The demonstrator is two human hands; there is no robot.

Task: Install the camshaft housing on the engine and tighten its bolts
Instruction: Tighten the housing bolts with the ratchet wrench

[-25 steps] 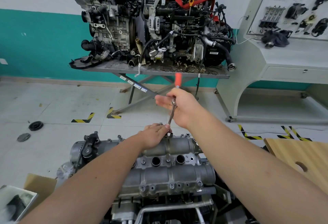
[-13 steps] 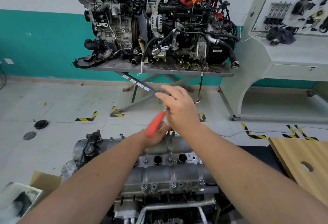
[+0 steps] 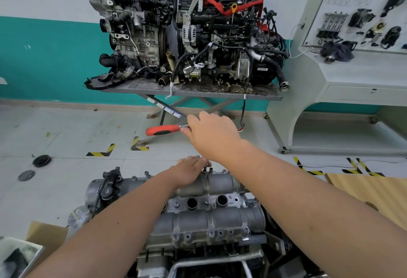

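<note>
Now right hand grips red-handled ratchet; left hand rests open on ribbed aluminium housing.

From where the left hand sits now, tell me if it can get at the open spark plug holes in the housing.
Probably yes. The left hand rests on the camshaft housing at its far edge; the spark plug holes lie uncovered just nearer.

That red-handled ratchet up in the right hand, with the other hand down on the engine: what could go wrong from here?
1. The right hand holds the ratchet near its head, not by the red grip, so it might slip.
2. The left hand has its fingers at the bolts on the housing's far edge; a slip could pinch them.
3. Whether the tool sits square on a bolt is hidden, so it might round the head.
</note>
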